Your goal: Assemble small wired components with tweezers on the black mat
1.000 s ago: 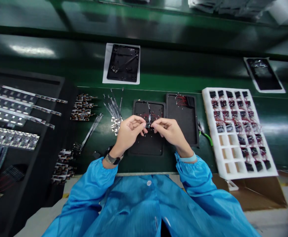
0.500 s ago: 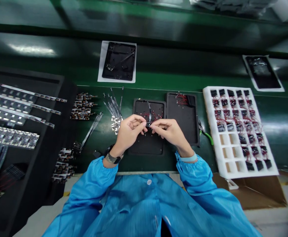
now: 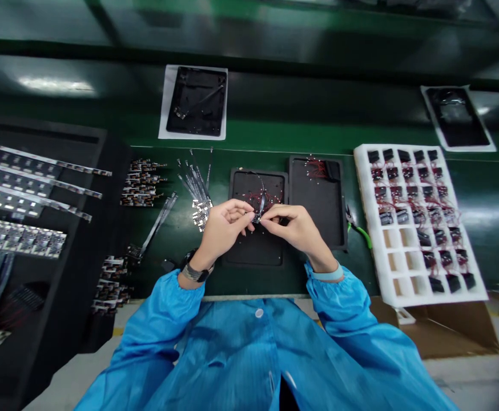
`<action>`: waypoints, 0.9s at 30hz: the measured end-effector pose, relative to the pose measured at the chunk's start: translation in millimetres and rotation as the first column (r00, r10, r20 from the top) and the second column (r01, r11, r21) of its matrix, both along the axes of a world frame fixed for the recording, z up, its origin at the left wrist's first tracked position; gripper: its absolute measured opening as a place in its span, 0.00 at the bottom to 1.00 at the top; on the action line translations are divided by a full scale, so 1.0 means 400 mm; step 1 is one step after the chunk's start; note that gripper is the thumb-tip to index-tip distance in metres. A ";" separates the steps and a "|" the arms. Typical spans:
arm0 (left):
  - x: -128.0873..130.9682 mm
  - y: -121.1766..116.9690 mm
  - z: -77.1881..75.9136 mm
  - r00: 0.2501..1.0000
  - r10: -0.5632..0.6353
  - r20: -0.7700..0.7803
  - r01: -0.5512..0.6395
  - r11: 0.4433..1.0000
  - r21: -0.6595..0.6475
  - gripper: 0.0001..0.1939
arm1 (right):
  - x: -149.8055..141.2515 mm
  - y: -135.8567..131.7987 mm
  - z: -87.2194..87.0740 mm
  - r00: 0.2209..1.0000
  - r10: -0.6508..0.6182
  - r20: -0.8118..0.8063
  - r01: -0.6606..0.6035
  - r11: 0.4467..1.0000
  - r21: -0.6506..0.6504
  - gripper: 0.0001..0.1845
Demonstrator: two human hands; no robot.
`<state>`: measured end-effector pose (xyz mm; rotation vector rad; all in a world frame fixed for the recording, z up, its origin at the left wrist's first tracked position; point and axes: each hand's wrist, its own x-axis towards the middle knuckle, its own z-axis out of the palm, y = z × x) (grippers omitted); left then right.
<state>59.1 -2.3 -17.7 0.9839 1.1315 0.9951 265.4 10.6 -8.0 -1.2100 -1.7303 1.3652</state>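
Note:
Between my fingertips, over a black tray [image 3: 256, 257], is a small circuit board [image 3: 257, 217] with a dark ribbon cable [image 3: 262, 191] rising from it. My left hand [image 3: 229, 224] pinches the board's left side between thumb and forefinger. On the right edge, my right hand [image 3: 287, 224] is closed in a pinch too. Red wires [image 3: 273, 198] lie in the tray just behind the fingers. The fingers hide most of the board, so its details cannot be made out.
A second black tray [image 3: 313, 205] holds red-wired parts. Green-handled cutters [image 3: 359, 231] lie beside a white foam tray [image 3: 397, 274] of black parts. Circuit boards with ribbon cables [image 3: 201, 212] and stacked small parts [image 3: 140, 182] are left. Behind lies a black panel [image 3: 198, 103].
The ribbon cable has bent over to the right and curves more. Both hands keep their pinch on the board with barely any movement. The view has shifted slightly.

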 end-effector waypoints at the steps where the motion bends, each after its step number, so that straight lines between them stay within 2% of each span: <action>1: 0.000 0.000 -0.001 1.000 -0.002 -0.001 0.002 1.000 -0.006 0.11 | 0.000 -0.001 0.000 1.000 0.003 0.014 -0.003 1.000 0.013 0.09; 13: 0.000 0.000 0.001 1.000 -0.025 0.019 0.026 0.999 -0.019 0.12 | 0.002 -0.009 0.001 0.998 0.006 0.065 -0.010 0.998 0.059 0.07; 27: 0.003 -0.010 -0.007 0.999 0.002 -0.051 -0.001 1.000 0.024 0.09 | 0.000 -0.014 -0.006 0.992 -0.005 0.128 -0.006 0.997 0.083 0.08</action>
